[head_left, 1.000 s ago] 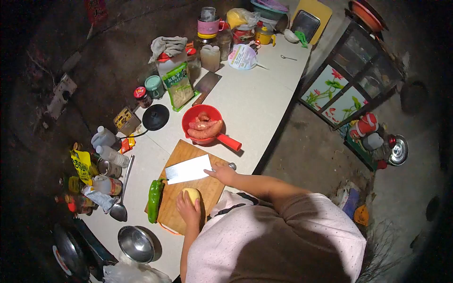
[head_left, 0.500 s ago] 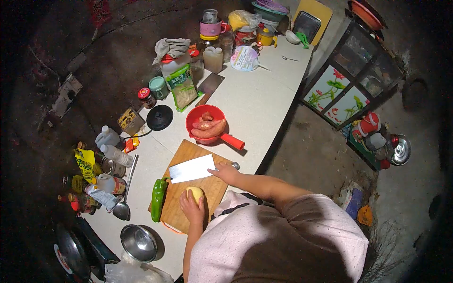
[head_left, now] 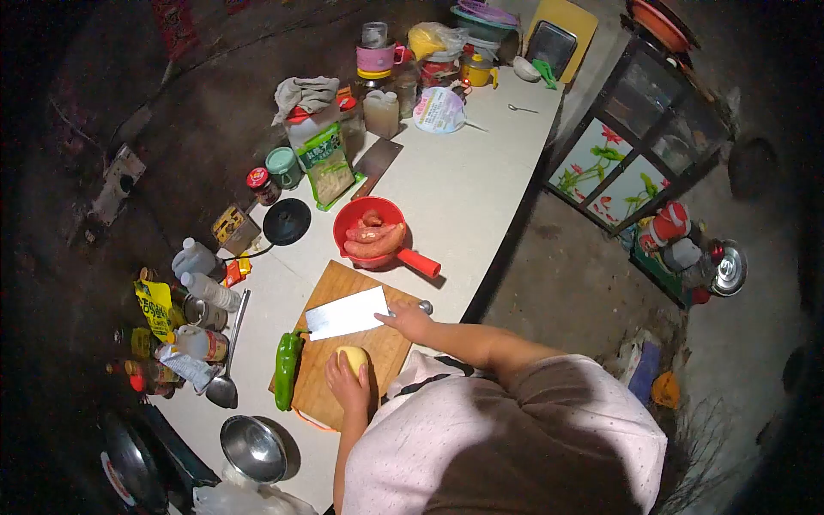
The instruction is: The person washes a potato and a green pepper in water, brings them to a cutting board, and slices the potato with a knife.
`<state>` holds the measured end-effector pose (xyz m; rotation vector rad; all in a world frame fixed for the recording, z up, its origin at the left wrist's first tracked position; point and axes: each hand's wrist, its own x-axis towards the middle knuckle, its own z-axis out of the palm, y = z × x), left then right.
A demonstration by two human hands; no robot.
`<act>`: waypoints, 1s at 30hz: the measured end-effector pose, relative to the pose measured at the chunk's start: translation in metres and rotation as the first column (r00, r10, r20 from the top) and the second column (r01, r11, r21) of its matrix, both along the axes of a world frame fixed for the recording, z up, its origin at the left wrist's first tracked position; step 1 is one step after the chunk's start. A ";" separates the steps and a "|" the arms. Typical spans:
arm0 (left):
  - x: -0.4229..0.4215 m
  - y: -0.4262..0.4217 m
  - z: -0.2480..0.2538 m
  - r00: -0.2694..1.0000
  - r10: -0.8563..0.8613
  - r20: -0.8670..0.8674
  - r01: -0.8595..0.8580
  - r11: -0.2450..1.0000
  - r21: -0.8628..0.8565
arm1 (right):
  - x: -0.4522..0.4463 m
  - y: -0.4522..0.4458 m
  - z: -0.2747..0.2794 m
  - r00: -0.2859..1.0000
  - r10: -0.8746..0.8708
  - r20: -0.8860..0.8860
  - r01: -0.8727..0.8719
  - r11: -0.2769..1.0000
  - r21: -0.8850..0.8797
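Observation:
My left hand (head_left: 346, 385) is closed around a peeled, yellow potato (head_left: 354, 356) on the wooden cutting board (head_left: 390, 348). With my right hand (head_left: 408, 321) I grip the handle of a cleaver (head_left: 348, 314), whose broad bright blade lies nearly flat over the board, beyond the potato and apart from it. The metal end of the handle shows past my fingers. Along the board's left edge lies a long green pepper (head_left: 287, 371), its stem close to the blade's corner.
A red handled strainer (head_left: 421, 263) with reddish sausage-like pieces stands beyond the board. Nearby are a steel bowl (head_left: 253, 448), a ladle (head_left: 222, 391) and a black lid (head_left: 287, 221). Another cleaver (head_left: 378, 160) lies farther back. Bottles and jars line the left side.
The whole view has shifted slightly. My hands keep their hold on the potato and cleaver, with little visible movement relative to the board.

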<state>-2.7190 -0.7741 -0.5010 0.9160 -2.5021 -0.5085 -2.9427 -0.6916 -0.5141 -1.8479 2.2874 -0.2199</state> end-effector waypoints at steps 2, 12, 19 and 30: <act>0.000 0.000 -0.001 1.000 -0.001 0.002 0.001 1.000 0.001 | 0.000 0.000 -0.002 1.000 -0.007 0.014 0.007 1.000 0.004; 0.000 0.004 0.003 0.999 0.029 0.030 -0.029 1.000 0.007 | -0.002 -0.002 -0.005 0.998 -0.034 0.059 0.033 0.999 0.020; -0.003 0.004 0.005 0.999 0.033 0.037 -0.032 0.999 -0.011 | -0.004 -0.002 0.003 1.000 0.010 0.026 -0.012 0.998 0.057; -0.007 0.004 0.004 0.998 0.058 0.015 -0.057 0.998 -0.026 | -0.010 -0.011 -0.030 0.997 -0.010 -0.083 0.025 0.983 0.184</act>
